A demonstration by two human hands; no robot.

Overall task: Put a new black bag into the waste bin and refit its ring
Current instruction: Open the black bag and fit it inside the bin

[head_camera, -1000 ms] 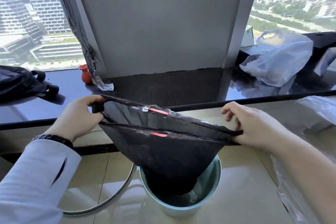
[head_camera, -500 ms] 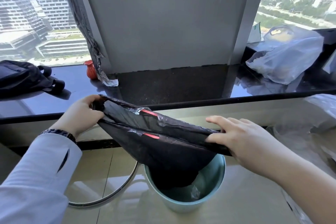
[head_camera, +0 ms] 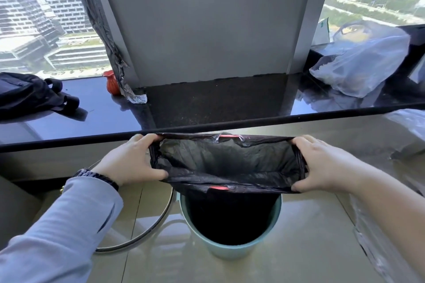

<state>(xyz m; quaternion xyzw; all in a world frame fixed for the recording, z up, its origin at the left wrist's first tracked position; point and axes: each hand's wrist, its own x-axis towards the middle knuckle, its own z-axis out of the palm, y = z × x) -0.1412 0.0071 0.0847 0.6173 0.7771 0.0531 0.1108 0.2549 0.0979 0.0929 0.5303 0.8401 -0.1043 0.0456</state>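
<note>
With left hand and right hand pinching the thin black plastic bag mouth open, lower evenly, fold hem over round pale-green plastic bin rim.

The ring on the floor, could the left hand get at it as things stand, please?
Probably not yet: the left hand is gripping the black bag open above the bin. The ring itself lies uncovered, left of the bin.

Counted — two hands: left hand, right hand. One black bag, two red tabs on its rim. One teal waste bin. One metal ring on floor. On sill — one red jug, one black backpack, one clear plastic bag.
</note>
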